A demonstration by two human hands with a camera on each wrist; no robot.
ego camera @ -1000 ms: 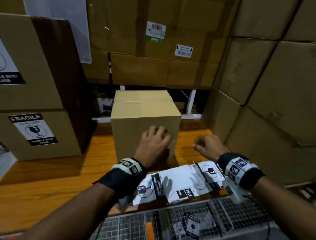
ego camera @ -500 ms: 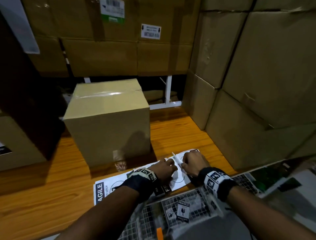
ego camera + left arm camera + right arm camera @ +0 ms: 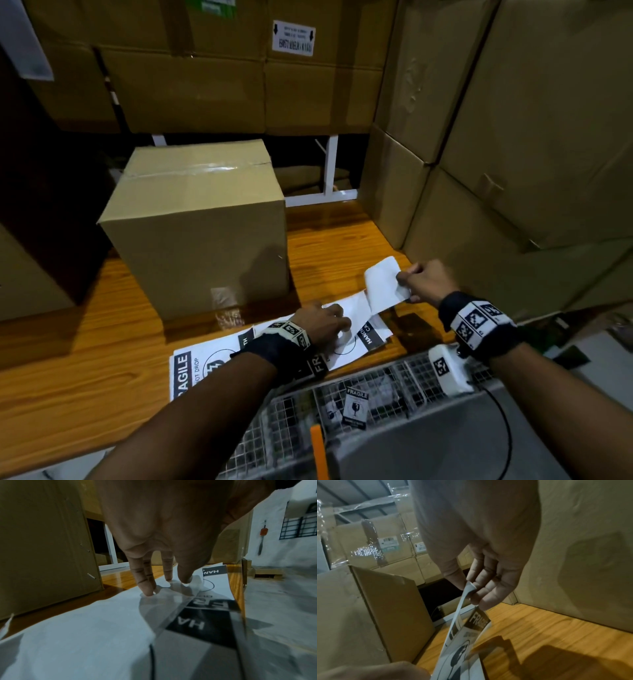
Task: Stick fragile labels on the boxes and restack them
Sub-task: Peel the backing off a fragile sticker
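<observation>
One fragile label [image 3: 383, 286], part-peeled, pinched at its corner by the right hand [image 3: 426, 282] just above the label strip [image 3: 219, 359]. The left hand [image 3: 322, 323], fingers straight, presses that strip to the wooden table [image 3: 85, 342]. One sealed box [image 3: 202, 233], near face bare of any label, stands just behind; sticking and restacking both appear outstanding. The right wrist view alone shows the label's printed "FRAGILE" side; the head view shows only its blank back. More labels, possibly spent, lie in a wire basket [image 3: 291, 414].
</observation>
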